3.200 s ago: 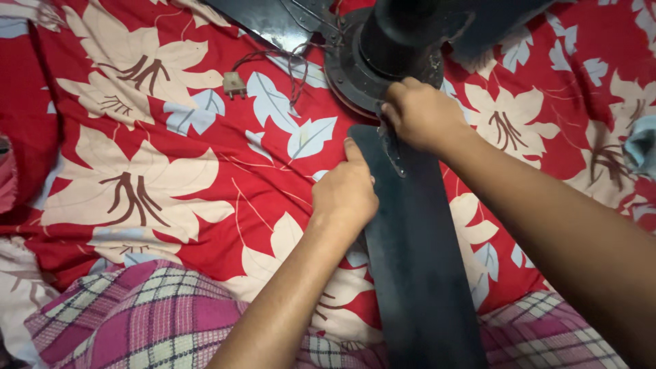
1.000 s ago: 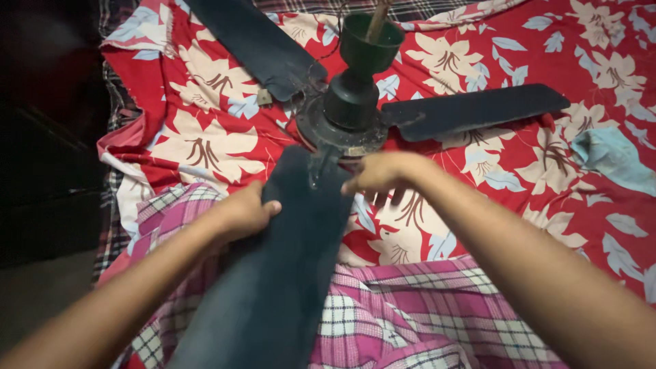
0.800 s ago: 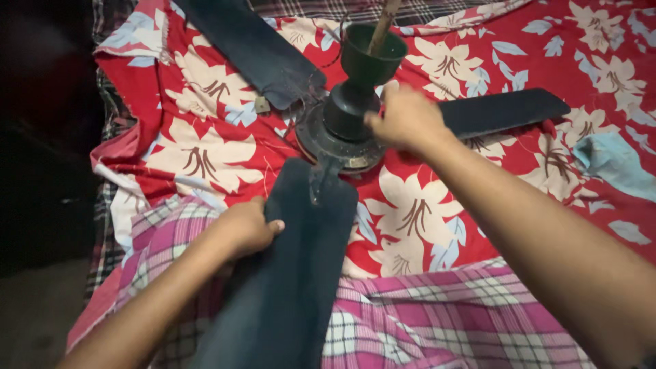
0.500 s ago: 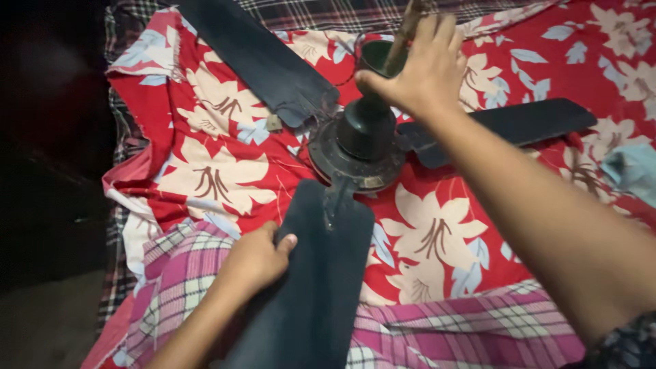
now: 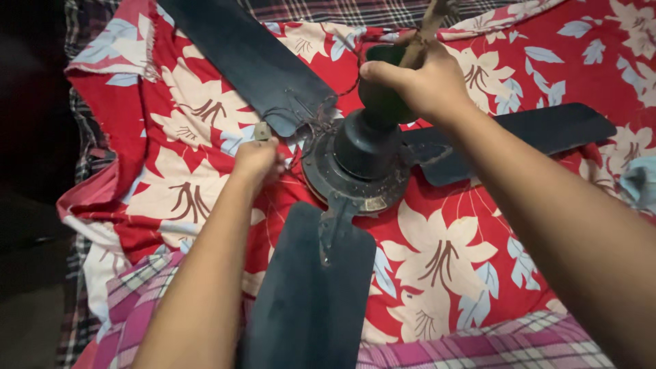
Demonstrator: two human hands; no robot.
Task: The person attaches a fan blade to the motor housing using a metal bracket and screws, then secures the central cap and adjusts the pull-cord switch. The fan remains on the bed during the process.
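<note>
A dark ceiling fan [image 5: 359, 160] lies on a red sheet [image 5: 437, 253] printed with cream and pale blue leaves. Nearest, pink plaid cloth [image 5: 492, 345] covers the lap, and the near blade [image 5: 307, 294] runs over it, dull and dusty, joined to the hub by a worn metal bracket [image 5: 335, 222]. The round motor housing [image 5: 355, 174] looks scuffed at its rim. The left hand [image 5: 258, 158] is closed just left of the housing, beside tangled wires [image 5: 304, 116] and a small plug [image 5: 263, 130]; what it grips I cannot tell. Further off, the right hand [image 5: 420, 82] is wrapped around the dark green cup [image 5: 383, 96] on the downrod. Two more blades reach away, one upper left [image 5: 246, 58], one right [image 5: 526, 133].
</note>
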